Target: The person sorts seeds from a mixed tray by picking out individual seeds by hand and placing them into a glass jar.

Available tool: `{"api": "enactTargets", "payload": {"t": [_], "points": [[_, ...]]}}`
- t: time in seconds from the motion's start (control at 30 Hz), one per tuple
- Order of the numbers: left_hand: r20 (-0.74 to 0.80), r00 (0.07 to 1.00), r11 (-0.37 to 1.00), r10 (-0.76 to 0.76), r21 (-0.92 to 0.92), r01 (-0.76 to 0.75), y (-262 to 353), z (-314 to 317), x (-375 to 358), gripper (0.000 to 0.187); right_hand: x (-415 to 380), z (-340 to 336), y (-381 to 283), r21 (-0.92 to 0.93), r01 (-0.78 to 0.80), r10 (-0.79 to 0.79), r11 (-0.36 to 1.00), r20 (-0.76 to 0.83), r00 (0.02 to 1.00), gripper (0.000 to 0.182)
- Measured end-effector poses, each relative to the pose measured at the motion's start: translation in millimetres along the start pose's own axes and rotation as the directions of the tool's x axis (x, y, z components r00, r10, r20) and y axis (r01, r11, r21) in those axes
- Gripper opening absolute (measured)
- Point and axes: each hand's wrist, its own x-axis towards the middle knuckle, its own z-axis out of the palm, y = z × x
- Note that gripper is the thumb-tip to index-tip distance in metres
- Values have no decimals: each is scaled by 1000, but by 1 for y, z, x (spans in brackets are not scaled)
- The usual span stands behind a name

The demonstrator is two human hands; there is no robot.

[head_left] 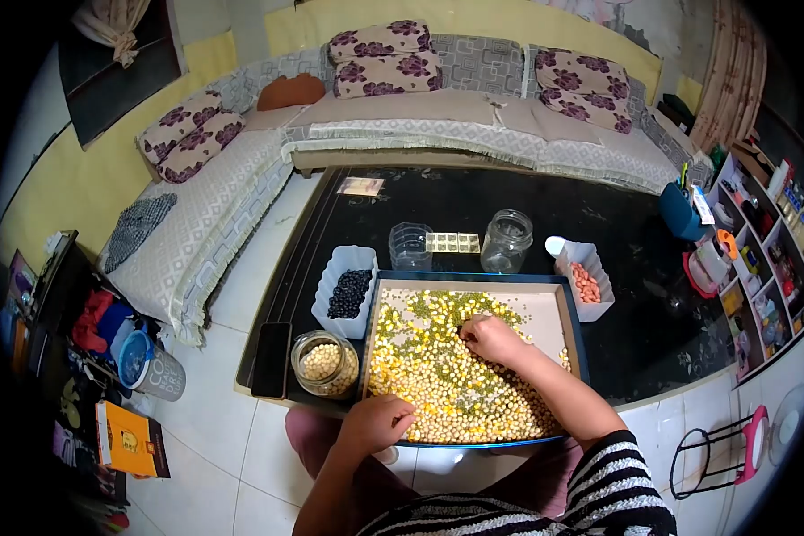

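Note:
A shallow tray (554, 313) with a dark blue rim holds mixed yellow corn kernels, small green beans and pale soybeans (509, 420). My right hand (493, 341) reaches into its upper middle, fingers pinched together down among the green beans and corn; what they hold is too small to make out. Curled closed, my left hand (375, 422) rests by the tray's lower left corner, its contents hidden. Left of the tray stand a glass jar (327, 364) with pale soybeans and a white plastic container (347, 290) of black beans. Another white container (586, 281), with pinkish peanuts, is at the right.
Behind the tray stand two clear jars (506, 243) and a cream sectioned strip (454, 242). A phone (272, 360) lies on the black table (456, 192) at left. A teal holder (683, 213) and a shelf unit (764, 259) are at right. A sofa (420, 125) lines the back.

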Motion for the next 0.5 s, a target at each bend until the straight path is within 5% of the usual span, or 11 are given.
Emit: {"api": "enactTargets", "payload": {"t": [0.43,0.5], "points": [[-17,1000,999,9,-34,-10,3,-2,0,11,-16,-14,3,-26,-3,3,1000,-20,1000,12],[-20,1000,999,9,-51,-10,3,-1,0,12,-10,-16,-3,71,51,-40,996,-155,987,10]]}}
